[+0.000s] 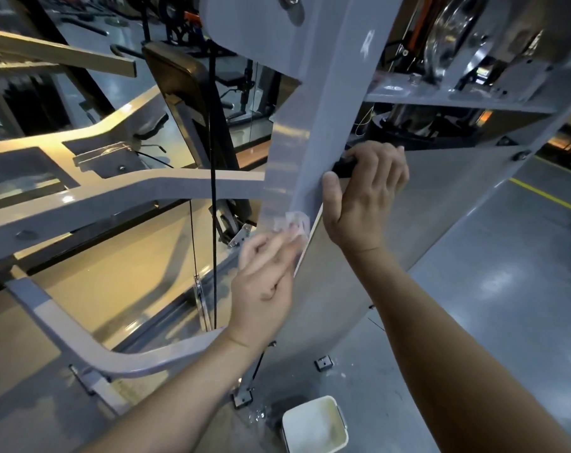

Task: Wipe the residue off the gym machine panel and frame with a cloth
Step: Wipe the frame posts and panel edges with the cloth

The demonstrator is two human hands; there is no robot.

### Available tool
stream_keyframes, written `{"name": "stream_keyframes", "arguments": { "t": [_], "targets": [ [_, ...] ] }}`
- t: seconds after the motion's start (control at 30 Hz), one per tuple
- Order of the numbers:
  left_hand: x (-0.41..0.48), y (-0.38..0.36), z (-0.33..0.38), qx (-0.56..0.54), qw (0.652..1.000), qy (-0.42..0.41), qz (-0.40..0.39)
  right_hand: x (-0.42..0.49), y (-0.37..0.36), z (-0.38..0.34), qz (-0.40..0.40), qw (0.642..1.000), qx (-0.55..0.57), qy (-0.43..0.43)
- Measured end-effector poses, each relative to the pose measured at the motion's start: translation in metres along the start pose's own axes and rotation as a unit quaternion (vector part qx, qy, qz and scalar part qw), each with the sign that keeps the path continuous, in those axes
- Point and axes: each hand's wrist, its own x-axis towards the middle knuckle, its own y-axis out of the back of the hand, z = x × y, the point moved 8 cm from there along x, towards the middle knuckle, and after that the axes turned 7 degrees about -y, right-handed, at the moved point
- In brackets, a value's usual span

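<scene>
1. The cloth (294, 222), a small pale crumpled piece, was pressed against the lower part of the grey frame upright (310, 142), right where the upright met the edge of the panel (441, 207).
2. The left hand (264, 273) reached up from below with its back to the camera. Its fingertips were bunched together and clamped on the cloth, holding it to the upright. The fingers were blurred, so how each one lay could not be told.
3. The left forearm ran diagonally up from the bottom edge of the view, with the wrist roughly straight.
4. The right hand (366, 191) sat higher, on the panel's upper edge just beside the upright. Its fingers were curled over that edge and gripped it, next to a dark part there. The thumb stretched down along the panel's near edge towards the cloth.
5. The right forearm came in from the lower right corner and lay across the face of the panel.
6. The panel was a flat, dull silver-grey sheet slanting away to the right, with a bolt head (519, 155) near its far upper edge.
7. Left of the upright, a black cable (212, 158) hung straight down in front of the curved grey frame arms (114, 197).
8. On the glossy grey floor (506, 289), below the hands, stood a white tub (313, 426), with pale specks scattered just beside it.
9. A yellow line (545, 194) crossed the floor at the far right.
</scene>
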Motion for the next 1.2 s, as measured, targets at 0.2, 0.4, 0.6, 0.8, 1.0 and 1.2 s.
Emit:
{"name": "stream_keyframes", "arguments": {
  "t": [0.2, 0.4, 0.6, 0.8, 1.0, 1.2],
  "targets": [
    [0.093, 0.026, 0.004, -0.021, 0.997, 0.040, 0.066, 0.001, -0.001, -0.004, 0.011, 1.000, 0.008, -0.008],
    [0.071, -0.003, -0.016, -0.021, 0.998, 0.039, 0.052, -0.001, -0.003, -0.003, 0.025, 1.000, -0.005, -0.003],
    [-0.015, -0.024, -0.095, -0.002, 0.970, 0.241, -0.032, -0.002, -0.003, -0.004, 0.036, 0.999, -0.006, -0.012],
    [0.089, 0.001, -0.039, -0.077, 0.982, 0.159, 0.063, -0.003, -0.002, -0.006, 0.042, 0.999, -0.002, -0.017],
    [0.018, -0.021, -0.089, -0.020, 0.975, 0.218, 0.023, -0.002, -0.002, -0.006, 0.031, 0.999, -0.005, -0.020],
    [-0.041, -0.030, -0.099, -0.022, 0.918, 0.394, -0.036, 0.000, 0.000, -0.007, 0.012, 0.999, -0.009, -0.029]
  ]
}}
